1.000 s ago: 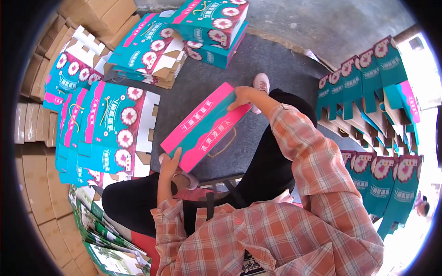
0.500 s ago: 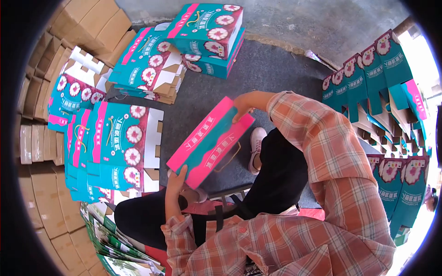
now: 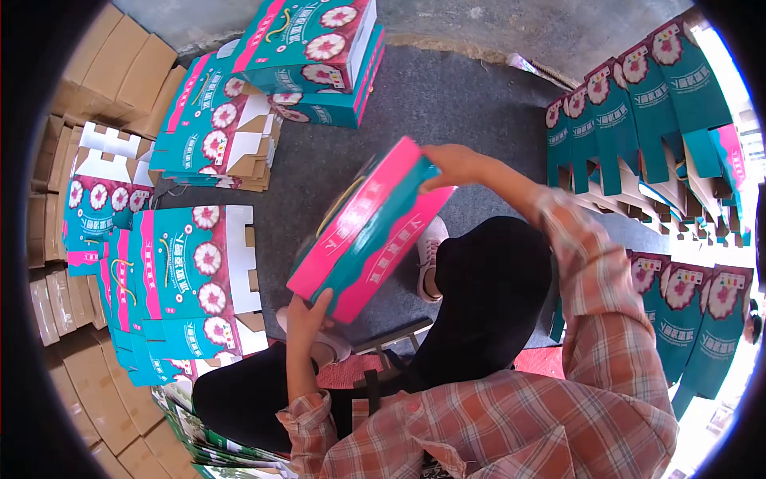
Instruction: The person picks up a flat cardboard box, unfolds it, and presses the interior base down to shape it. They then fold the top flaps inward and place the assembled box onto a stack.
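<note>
Left hand (image 3: 308, 319): gripping near end, pink-and-teal box (image 3: 373, 231)
Right hand (image 3: 453, 166): clasping its far end
Flat cartons (image 3: 177, 275): stacked, left side of floor (image 3: 471, 104)

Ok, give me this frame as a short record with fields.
held item: pink-and-teal carton, tilted
left hand: grips its near end
right hand: grips its far end
left side: flat printed cartons, brown cardboard boxes
right side: teal cartons in rows
floor: dark grey

White lettering (image 3: 392, 249) on the boxes (image 3: 371, 227) is unreadable.
</note>
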Available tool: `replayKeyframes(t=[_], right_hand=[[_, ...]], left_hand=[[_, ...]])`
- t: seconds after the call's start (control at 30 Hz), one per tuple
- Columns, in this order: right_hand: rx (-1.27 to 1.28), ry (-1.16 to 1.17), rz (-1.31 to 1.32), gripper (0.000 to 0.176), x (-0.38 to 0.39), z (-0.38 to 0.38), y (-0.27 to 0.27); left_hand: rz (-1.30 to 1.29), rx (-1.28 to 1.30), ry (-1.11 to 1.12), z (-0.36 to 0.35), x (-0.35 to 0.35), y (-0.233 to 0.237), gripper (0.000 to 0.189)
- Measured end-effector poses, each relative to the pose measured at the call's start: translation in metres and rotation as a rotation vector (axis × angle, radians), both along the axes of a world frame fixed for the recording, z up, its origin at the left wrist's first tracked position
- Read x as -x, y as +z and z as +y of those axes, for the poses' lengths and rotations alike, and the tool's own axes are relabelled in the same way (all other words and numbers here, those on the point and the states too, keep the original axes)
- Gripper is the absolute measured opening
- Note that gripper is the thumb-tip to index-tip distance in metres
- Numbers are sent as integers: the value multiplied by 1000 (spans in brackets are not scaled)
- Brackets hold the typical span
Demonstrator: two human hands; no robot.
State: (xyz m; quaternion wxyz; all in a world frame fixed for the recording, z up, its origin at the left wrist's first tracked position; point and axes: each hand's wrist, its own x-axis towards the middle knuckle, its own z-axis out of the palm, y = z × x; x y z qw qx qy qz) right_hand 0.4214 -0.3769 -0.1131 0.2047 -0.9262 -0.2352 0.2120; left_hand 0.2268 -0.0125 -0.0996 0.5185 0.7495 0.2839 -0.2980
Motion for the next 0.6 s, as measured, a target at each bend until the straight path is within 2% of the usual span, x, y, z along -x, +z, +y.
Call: replayKeyframes(t=[0.07,0.1,0.17,0.23,0.27,0.3,0.33,0.43,0.47,0.5,0.6], right_hand=[[-46,-159,-97,69,29,-41,2],[-59,-231,-135,69,44,-62,0],[-103,-442,-182,63,76,-100,-15],[-114,-679,-238,61,108,-132,-36],[-112,-691,-235,61,123,-147,-51],[-82,-818,-252,61,138,-162,-70],[-50,-946,-269,61,153,-176,-90],[-27,-1090,-199,61,190,-216,-156],[-208,-1100,-176,58,199,-220,-169],[-206,-1109,-174,58,204,-220,-175],[-461,-1220,-141,54,206,-217,-191]], left_hand=[[-156,-55,-54,-31,-22,6,60],[-152,-55,-63,-44,-33,-4,60],[-511,-147,-175,-72,-54,-41,59],[-660,-204,-364,-106,-77,-76,68],[-602,-16,-310,-130,-86,-82,75],[-538,170,-257,-154,-93,-87,81],[-533,176,-272,-172,-99,-98,81],[-526,303,-316,-215,-107,-140,87],[-498,394,-262,-224,-107,-153,86],[-469,481,-205,-232,-108,-154,85],[-426,450,-210,-243,-112,-150,77]])
